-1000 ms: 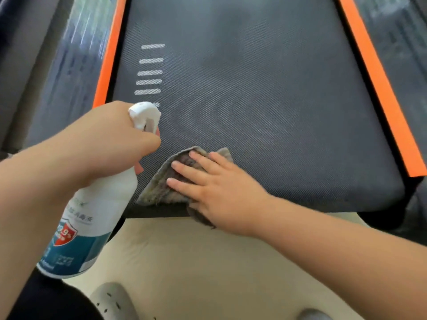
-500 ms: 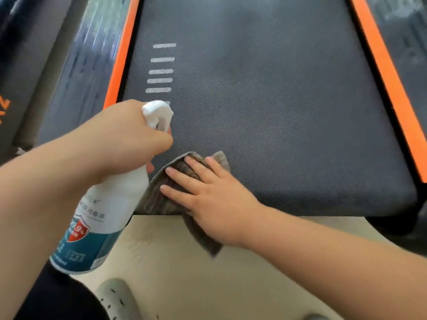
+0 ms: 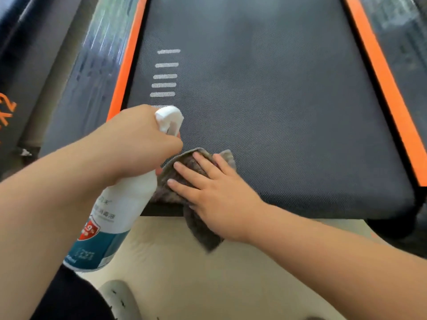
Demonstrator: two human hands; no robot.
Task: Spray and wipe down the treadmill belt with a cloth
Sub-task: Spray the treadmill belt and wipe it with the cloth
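The dark textured treadmill belt [image 3: 277,107] fills the upper view, with white dashes near its left side. My left hand [image 3: 138,139] grips the neck of a white and teal spray bottle [image 3: 115,218], its white nozzle pointing over the belt's near left part. My right hand [image 3: 215,195] presses flat, fingers straight, on a grey-brown cloth [image 3: 184,165] at the belt's near edge. A corner of the cloth hangs over that edge, below my palm.
Orange strips [image 3: 124,77] run along both sides of the belt, with dark side rails [image 3: 92,77] beyond them. Beige floor [image 3: 231,273] lies below the belt's near end. A light perforated shoe [image 3: 120,299] shows at the bottom.
My right hand has slid the cloth slightly left, and more of the cloth now hangs over the belt's near edge. The bottle stays in my left hand; the view shifted a little.
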